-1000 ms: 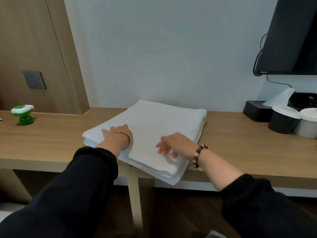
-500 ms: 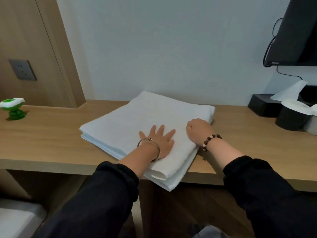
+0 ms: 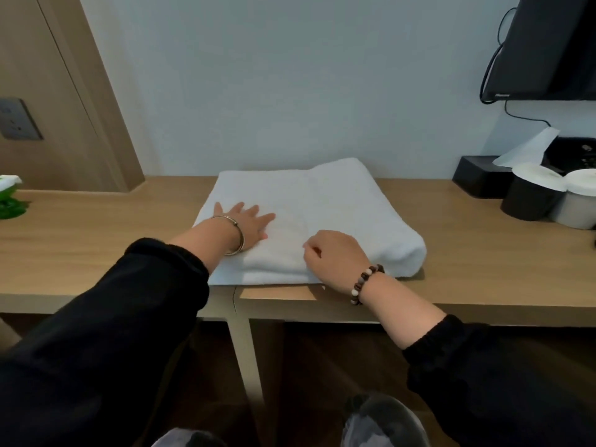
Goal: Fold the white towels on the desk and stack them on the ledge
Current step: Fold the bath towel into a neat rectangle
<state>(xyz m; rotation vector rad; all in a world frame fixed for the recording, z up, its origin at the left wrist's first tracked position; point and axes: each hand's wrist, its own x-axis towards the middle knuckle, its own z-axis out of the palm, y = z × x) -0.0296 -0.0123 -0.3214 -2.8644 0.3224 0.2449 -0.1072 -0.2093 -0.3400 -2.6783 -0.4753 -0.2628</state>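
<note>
The left hand (image 3: 248, 224) lay flat on the towel (image 3: 322, 211), fingers straight and spread, the palm pressing the left part of the top layer. The right hand (image 3: 333, 253) sat just beside it near the front edge with its fingers curled under. Whether they pinched cloth or only knuckled it down could not be told. The towel was folded thick and lay square on the desk (image 3: 483, 259), its front edge at the desk's lip and a plump fold at its right end. This looked like the smoothing and squaring step, before one more fold or the carry. To do it well, the flat palm should pin the layers while the other hand swept outward to the right, pushing the air out, then lined up the edges so no layer stuck out in front. A black box (image 3: 477, 175) and two round tubs (image 3: 532, 201) stood well apart on the right, so a sweep that way risked little. Which surface served as the ledge was not clear
</note>
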